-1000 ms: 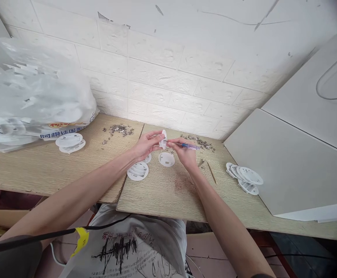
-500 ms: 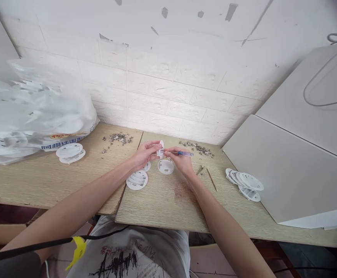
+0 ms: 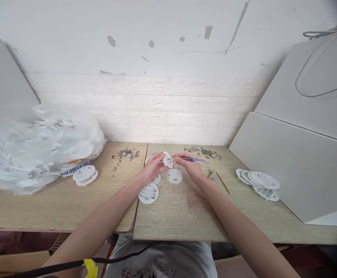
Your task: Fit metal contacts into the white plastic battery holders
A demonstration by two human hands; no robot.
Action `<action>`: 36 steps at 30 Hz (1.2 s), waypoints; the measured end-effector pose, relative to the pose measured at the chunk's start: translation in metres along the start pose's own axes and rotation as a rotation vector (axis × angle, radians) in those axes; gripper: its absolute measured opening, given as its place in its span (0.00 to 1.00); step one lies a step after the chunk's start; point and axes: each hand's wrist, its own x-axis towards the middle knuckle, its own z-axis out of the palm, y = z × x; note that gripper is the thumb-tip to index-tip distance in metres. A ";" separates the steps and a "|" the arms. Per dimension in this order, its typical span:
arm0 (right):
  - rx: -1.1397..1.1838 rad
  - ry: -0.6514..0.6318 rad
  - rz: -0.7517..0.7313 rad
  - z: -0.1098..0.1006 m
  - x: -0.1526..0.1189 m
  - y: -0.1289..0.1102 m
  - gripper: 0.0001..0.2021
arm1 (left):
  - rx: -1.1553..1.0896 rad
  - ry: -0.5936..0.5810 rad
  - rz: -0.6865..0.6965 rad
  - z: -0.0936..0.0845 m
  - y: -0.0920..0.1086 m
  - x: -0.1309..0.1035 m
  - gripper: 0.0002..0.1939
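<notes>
— What is being held?
— A round white plastic disc (image 3: pixel 167 159) is gripped at its edge by the left hand (image 3: pixel 154 168), above the table (image 3: pixel 180 222). A slim tool (image 3: pixel 196 160) with a glossy, see-through blue and purple handle is gripped by the right hand (image 3: pixel 188 164). Whether the disc is touched by its thin shaft cannot be told.

— And what is laid out around the hands?
— Just below them, a smooth flat disc (image 3: pixel 174 176) is set on the pale, wood-grained surface, with a ribbed disc (image 3: pixel 148 194) placed nearer the table's front edge. Small, shiny metal pieces are scattered in a left heap (image 3: pixel 128 154) and a right heap (image 3: pixel 206 153). A thin wooden stick (image 3: pixel 223 183) is laid to the right of the hands, and overlapping discs (image 3: pixel 261 184) are stacked farther right. At the far left, a crinkled, translucent plastic bag (image 3: pixel 46 146) is seen beside two more discs (image 3: pixel 85 175).

— What has been changed since the earlier frames?
— The gripped disc was seen nearly edge-on; now its slotted face is turned more into view. A wider gap is left between it and the right fingertips. More of the brick-patterned wall (image 3: pixel 168 104) is shown.
</notes>
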 end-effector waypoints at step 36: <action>0.294 0.354 -0.239 -0.006 -0.004 -0.021 0.17 | 0.158 -0.181 -0.090 -0.003 0.014 -0.008 0.25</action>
